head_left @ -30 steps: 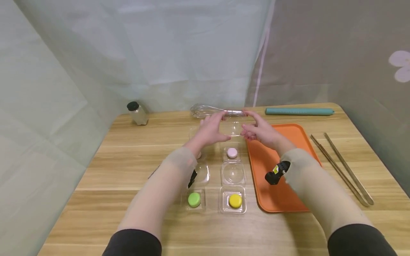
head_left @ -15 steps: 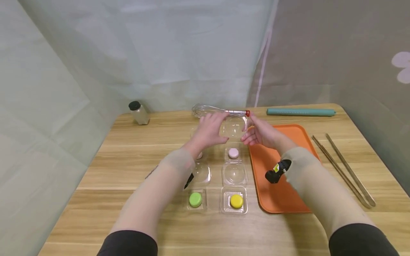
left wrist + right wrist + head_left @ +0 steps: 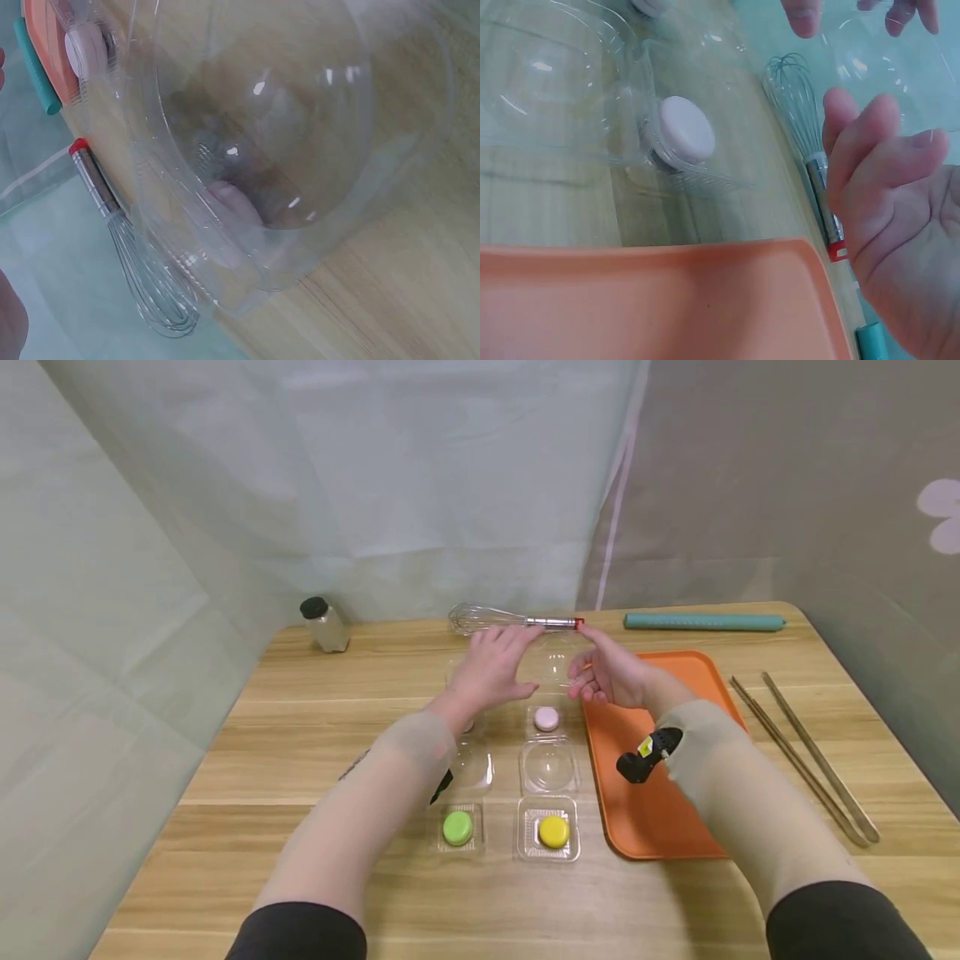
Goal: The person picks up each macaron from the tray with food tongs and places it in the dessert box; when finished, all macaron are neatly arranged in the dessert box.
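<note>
My left hand [image 3: 523,660] holds a clear domed plastic lid [image 3: 552,667] just above the table; in the left wrist view the clear lid [image 3: 262,142] fills the frame. My right hand [image 3: 590,674] hovers beside the lid with fingers relaxed, and in the right wrist view the right hand [image 3: 885,180] is open and apart from the lid [image 3: 877,60]. Just below the hands, a pink macaron [image 3: 546,718] sits in its clear tray; the right wrist view also shows the macaron [image 3: 686,131].
A green macaron [image 3: 457,827] and a yellow macaron [image 3: 553,831] sit in open clear boxes near me. An orange tray [image 3: 678,693] lies to the right, with metal tongs [image 3: 802,760] beyond it. At the back are a whisk [image 3: 502,618], a teal roll [image 3: 705,622] and a small bottle [image 3: 324,625].
Both hands held the lid raised; now my right hand has let go and drawn back slightly, and the lid sits lower in the left hand.
</note>
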